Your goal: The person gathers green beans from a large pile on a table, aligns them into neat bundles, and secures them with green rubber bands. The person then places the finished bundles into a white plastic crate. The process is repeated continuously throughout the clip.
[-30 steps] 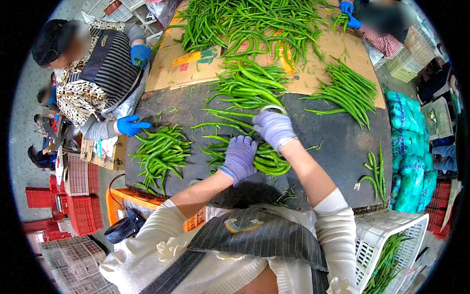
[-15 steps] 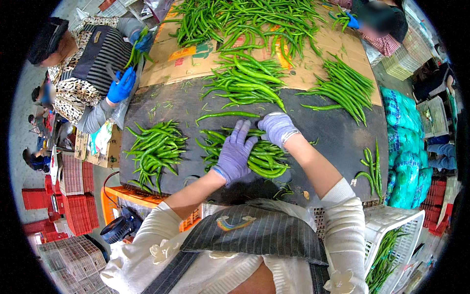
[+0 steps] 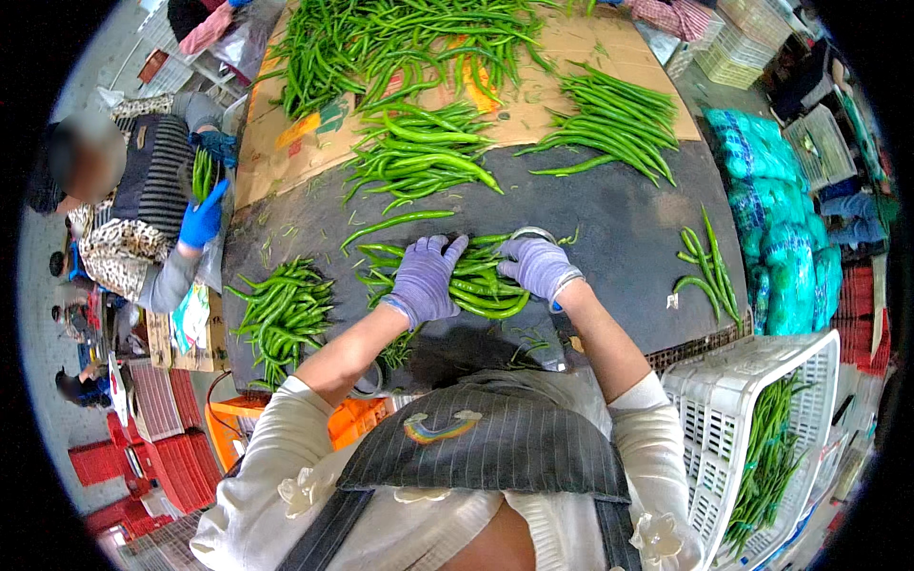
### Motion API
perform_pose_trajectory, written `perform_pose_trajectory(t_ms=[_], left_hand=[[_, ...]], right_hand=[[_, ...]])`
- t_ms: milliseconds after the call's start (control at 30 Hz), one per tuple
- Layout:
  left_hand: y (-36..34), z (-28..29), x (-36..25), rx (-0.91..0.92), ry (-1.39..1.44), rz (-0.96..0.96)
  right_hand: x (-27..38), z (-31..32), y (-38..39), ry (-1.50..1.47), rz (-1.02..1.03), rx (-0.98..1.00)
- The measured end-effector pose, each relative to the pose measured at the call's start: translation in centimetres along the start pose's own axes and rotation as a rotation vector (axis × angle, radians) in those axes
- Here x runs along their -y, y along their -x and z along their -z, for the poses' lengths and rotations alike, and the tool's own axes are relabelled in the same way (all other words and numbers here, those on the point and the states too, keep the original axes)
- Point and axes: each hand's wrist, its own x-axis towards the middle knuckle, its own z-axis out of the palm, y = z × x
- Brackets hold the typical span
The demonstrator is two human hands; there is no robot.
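Both gloved hands bracket a bundle of green chillies lying on the dark worktop directly before the person. The left hand rests flat on the bundle's left end, grip spread. The right hand cups the right end, fingers curled against the chillies.

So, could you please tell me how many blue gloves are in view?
1: a blue glove on the co-worker's hand at the left table edge. Others may be hidden.
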Motion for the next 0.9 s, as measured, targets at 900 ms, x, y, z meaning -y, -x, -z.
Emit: perform_pose_trajectory(t_ms=[900], left_hand=[[-11.5,2.5,-14.2,-0.001,-0.031,-0.389]], right_hand=[[-1.3,-3.0,20.3,-0.394,-0.766,-1.025]])
